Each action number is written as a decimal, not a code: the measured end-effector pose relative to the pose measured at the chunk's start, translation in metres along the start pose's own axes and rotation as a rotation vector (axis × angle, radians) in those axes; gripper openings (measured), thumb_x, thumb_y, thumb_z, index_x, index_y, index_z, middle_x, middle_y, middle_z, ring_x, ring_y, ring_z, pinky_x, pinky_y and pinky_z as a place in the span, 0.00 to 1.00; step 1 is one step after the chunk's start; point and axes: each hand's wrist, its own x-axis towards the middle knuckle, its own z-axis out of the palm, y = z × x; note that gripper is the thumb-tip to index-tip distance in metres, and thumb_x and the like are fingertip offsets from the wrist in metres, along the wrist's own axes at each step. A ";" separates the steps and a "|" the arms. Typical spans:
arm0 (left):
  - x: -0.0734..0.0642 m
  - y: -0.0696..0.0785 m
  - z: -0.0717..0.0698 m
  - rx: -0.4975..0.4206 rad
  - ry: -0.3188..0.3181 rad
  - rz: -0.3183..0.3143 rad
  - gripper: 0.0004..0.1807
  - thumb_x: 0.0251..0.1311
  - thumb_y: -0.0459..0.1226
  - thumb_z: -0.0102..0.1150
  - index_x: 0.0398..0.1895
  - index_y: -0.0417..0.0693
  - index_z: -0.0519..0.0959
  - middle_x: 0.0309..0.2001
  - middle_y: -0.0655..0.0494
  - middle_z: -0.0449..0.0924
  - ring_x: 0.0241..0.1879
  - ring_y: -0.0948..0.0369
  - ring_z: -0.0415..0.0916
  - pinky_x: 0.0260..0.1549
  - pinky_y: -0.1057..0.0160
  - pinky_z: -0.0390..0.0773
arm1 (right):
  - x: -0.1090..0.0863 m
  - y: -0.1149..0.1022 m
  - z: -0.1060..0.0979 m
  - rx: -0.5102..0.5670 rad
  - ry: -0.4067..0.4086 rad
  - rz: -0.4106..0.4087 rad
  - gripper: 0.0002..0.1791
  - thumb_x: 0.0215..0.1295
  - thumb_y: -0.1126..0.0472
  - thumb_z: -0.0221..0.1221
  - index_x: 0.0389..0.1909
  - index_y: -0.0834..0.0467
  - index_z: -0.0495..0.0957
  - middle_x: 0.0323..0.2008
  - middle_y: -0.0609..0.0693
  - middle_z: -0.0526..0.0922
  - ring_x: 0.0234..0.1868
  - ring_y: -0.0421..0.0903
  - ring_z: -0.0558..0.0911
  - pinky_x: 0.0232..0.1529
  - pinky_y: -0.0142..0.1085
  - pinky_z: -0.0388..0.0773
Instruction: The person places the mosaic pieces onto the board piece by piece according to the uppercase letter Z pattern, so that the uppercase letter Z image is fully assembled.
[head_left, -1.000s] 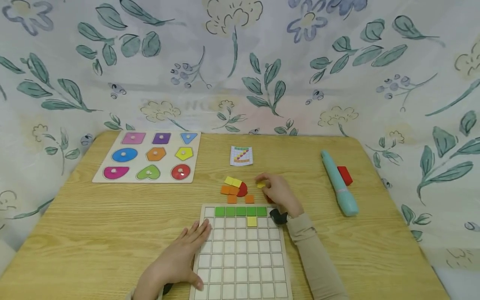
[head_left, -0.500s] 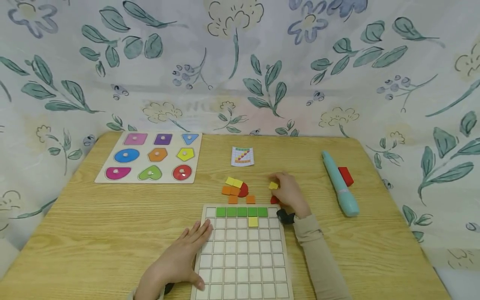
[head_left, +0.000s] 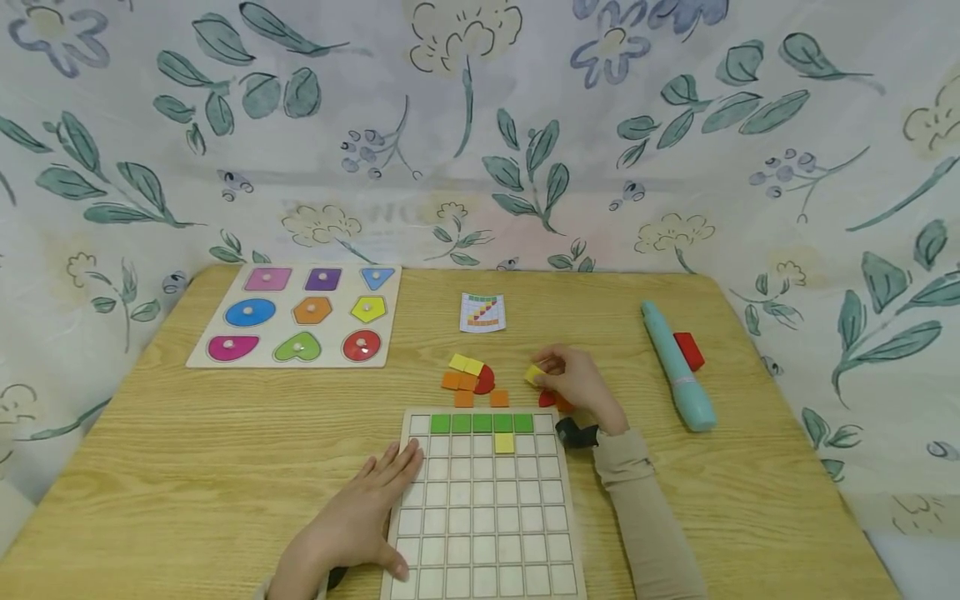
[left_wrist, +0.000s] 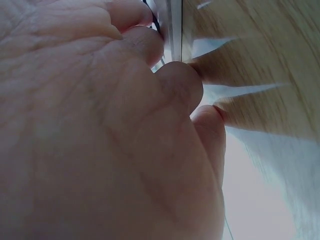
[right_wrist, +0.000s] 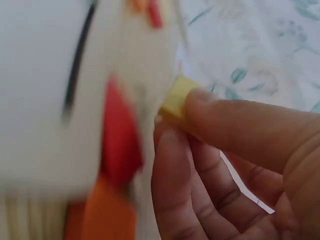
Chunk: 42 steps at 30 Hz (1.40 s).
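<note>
In the head view, my right hand [head_left: 576, 382] pinches a yellow square tile [head_left: 534, 374] between thumb and fingers, above the table past the board's far edge. The right wrist view shows that yellow tile [right_wrist: 179, 97] at the thumb tip. My left hand [head_left: 356, 512] rests with fingers spread on the left edge of a wooden grid board [head_left: 483, 517]. A row of green tiles [head_left: 482, 423] fills part of the board's far row, and one yellow tile [head_left: 504, 442] sits just below it. Red [right_wrist: 120, 135] and orange pieces [right_wrist: 110, 212] lie under my right hand.
Loose yellow tiles [head_left: 467, 364], orange tiles [head_left: 459, 382] and red pieces [head_left: 485, 379] lie beyond the board. Behind them is a small pattern card [head_left: 483, 312]. A shape puzzle [head_left: 294, 315] stands left; a teal tapered object [head_left: 678, 367] and a red block [head_left: 689, 351] lie right.
My right hand has moved to the right with the yellow tile, then slightly back left, uncovering red and orange pieces beneath. The left hand has stayed on the board.
</note>
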 end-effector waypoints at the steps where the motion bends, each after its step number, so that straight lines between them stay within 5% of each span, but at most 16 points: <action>1: 0.000 0.000 0.000 0.000 0.001 0.002 0.74 0.19 0.56 0.79 0.76 0.40 0.50 0.77 0.44 0.46 0.76 0.41 0.41 0.71 0.37 0.48 | -0.001 -0.003 0.001 0.045 -0.038 0.012 0.15 0.62 0.66 0.62 0.50 0.64 0.78 0.41 0.59 0.82 0.38 0.46 0.82 0.39 0.34 0.82; 5: 0.000 -0.001 0.000 0.004 0.006 0.014 0.74 0.19 0.56 0.79 0.76 0.39 0.50 0.77 0.43 0.46 0.76 0.40 0.41 0.70 0.36 0.49 | -0.006 -0.019 0.007 0.170 -0.276 0.043 0.12 0.64 0.67 0.60 0.47 0.68 0.76 0.37 0.59 0.80 0.31 0.44 0.81 0.34 0.34 0.83; 10: 0.001 -0.002 0.002 -0.006 0.002 0.007 0.74 0.20 0.56 0.79 0.76 0.40 0.50 0.78 0.43 0.45 0.76 0.41 0.40 0.71 0.36 0.47 | -0.010 -0.034 0.020 0.142 -0.494 0.009 0.09 0.61 0.67 0.62 0.41 0.66 0.78 0.32 0.54 0.81 0.26 0.42 0.80 0.31 0.34 0.83; 18: 0.002 -0.003 0.003 -0.009 0.000 0.004 0.74 0.20 0.55 0.79 0.76 0.39 0.50 0.78 0.44 0.45 0.76 0.42 0.40 0.72 0.37 0.47 | -0.015 -0.045 0.024 0.022 -0.473 -0.089 0.06 0.58 0.67 0.65 0.35 0.61 0.79 0.31 0.51 0.82 0.29 0.40 0.77 0.34 0.29 0.77; 26: 0.003 -0.004 0.004 -0.004 0.001 0.004 0.74 0.20 0.56 0.79 0.76 0.40 0.50 0.77 0.44 0.45 0.77 0.42 0.41 0.72 0.37 0.48 | -0.021 -0.051 0.044 0.006 -0.636 -0.065 0.03 0.58 0.69 0.65 0.29 0.62 0.79 0.23 0.49 0.82 0.22 0.39 0.80 0.28 0.30 0.82; 35: 0.002 -0.004 0.002 -0.002 0.003 0.009 0.74 0.20 0.56 0.79 0.76 0.40 0.50 0.77 0.44 0.46 0.76 0.42 0.41 0.71 0.37 0.48 | -0.028 -0.062 0.060 -0.220 -0.554 -0.185 0.07 0.53 0.66 0.68 0.23 0.56 0.80 0.17 0.43 0.74 0.18 0.36 0.71 0.23 0.25 0.69; 42: 0.002 -0.003 0.002 -0.013 -0.009 0.001 0.74 0.21 0.57 0.78 0.76 0.40 0.49 0.78 0.44 0.45 0.76 0.42 0.40 0.71 0.37 0.47 | -0.018 -0.062 0.061 -0.169 -0.467 -0.173 0.03 0.61 0.62 0.63 0.29 0.56 0.80 0.23 0.44 0.76 0.23 0.36 0.69 0.25 0.25 0.66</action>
